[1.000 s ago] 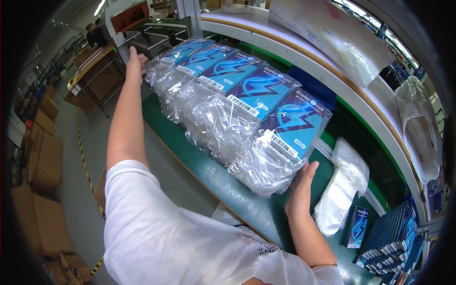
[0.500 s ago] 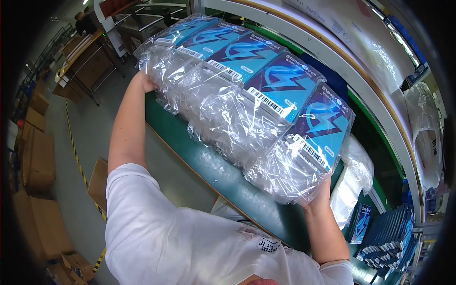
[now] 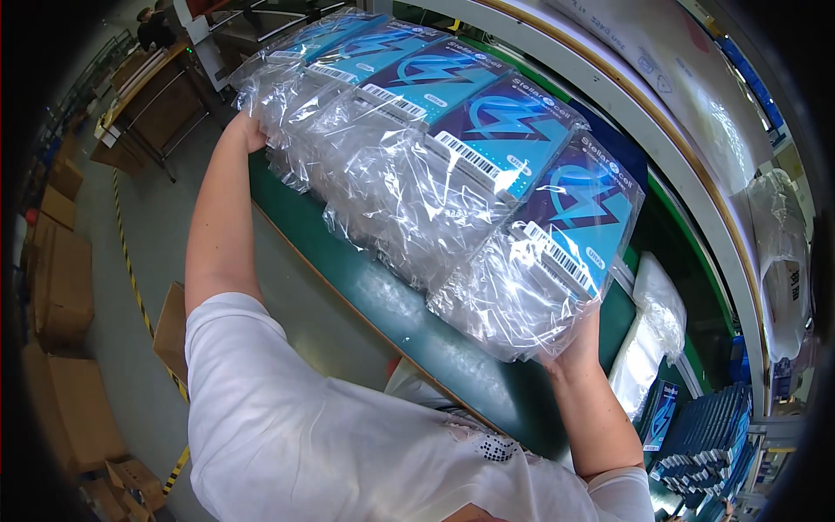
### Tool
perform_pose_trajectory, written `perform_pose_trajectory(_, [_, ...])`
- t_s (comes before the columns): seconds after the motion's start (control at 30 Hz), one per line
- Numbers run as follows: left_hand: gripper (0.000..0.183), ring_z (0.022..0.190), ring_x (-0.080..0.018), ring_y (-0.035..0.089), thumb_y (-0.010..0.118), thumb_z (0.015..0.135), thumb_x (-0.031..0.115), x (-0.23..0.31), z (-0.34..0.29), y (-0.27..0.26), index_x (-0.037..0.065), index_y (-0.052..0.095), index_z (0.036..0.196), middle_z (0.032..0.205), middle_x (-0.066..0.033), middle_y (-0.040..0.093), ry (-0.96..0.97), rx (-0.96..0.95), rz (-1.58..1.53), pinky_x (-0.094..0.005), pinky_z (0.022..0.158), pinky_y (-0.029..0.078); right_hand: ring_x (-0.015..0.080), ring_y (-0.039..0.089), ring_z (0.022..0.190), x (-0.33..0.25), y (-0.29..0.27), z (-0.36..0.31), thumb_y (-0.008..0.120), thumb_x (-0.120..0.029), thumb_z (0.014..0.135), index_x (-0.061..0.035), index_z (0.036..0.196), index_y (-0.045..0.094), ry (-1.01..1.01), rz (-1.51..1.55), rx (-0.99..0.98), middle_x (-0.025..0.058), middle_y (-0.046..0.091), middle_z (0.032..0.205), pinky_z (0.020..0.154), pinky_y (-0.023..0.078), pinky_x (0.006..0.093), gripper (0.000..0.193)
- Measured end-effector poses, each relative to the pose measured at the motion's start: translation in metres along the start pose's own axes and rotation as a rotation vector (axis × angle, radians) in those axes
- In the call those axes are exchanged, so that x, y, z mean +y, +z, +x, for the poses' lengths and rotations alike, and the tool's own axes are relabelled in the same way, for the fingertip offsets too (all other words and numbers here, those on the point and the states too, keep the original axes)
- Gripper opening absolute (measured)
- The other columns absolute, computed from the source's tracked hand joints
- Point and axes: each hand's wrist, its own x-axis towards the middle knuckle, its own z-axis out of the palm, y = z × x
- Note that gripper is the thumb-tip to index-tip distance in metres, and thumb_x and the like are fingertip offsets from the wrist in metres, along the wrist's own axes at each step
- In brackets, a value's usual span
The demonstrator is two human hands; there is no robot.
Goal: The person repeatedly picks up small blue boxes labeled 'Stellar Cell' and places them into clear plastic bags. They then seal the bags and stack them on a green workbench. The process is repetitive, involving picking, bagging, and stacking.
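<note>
Across the bench lies a row of several blue and purple boxes (image 3: 509,130), each in a clear plastic bag (image 3: 391,187) whose loose, crinkled end hangs toward me. My left hand (image 3: 252,132) grips the far left end of the row, its fingers mostly hidden behind the plastic. At the near right end, my right hand (image 3: 574,346) is pressed against the last bagged box (image 3: 578,209), with its fingers tucked under and behind it. Between them, my two hands hold the row together from its ends.
The green bench top (image 3: 383,296) runs beneath the row. To the right lie flat clear bags (image 3: 648,326) and stacks of similar dark blue boxes (image 3: 709,444). A white frame rail (image 3: 687,165) borders the far side. Cardboard boxes (image 3: 65,287) stand on the floor at left.
Both hands and the row of bagged boxes have shifted a little to the left and away from me. The hands keep their hold at the two ends.
</note>
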Motion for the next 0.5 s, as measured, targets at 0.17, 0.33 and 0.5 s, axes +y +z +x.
perform_pose_trajectory(0.17, [0.048, 0.114, -0.0291, 0.051, 0.047, 0.091, 0.042, -0.002, -0.012, 0.012, 0.005, 0.053, 0.121, 0.125, -0.0132, 0.054, 0.057, 0.048, -0.018, -0.0462, 0.098, 0.038, 0.0236, 0.049, 0.116, 0.002, -0.002, 0.007, 0.04, -0.051, 0.094, -0.0076, 0.131, 0.037, -0.017, -0.022, -0.046, 0.0099, 0.049, 0.126, 0.097, 0.042, 0.0396, 0.058])
perform_pose_trajectory(0.33, [0.047, 0.117, -0.0296, 0.049, 0.045, 0.093, 0.04, -0.005, -0.029, 0.031, 0.004, 0.05, 0.124, 0.129, -0.0135, 0.051, 0.096, 0.083, 0.018, -0.047, 0.1, 0.036, 0.0236, 0.046, 0.119, 0.0, -0.004, 0.011, 0.038, -0.053, 0.094, -0.0079, 0.132, 0.038, -0.053, -0.048, -0.073, 0.0091, 0.048, 0.129, 0.1, 0.038, 0.0403, 0.059])
perform_pose_trajectory(0.5, [0.051, 0.118, -0.0304, 0.049, 0.045, 0.093, 0.04, -0.005, -0.013, 0.015, 0.003, 0.047, 0.127, 0.131, -0.0136, 0.05, 0.089, 0.071, 0.045, -0.0473, 0.1, 0.037, 0.0231, 0.044, 0.121, 0.002, 0.004, 0.016, 0.035, -0.056, 0.093, -0.0079, 0.133, 0.037, -0.081, -0.073, -0.095, 0.0088, 0.046, 0.131, 0.103, 0.035, 0.0397, 0.063])
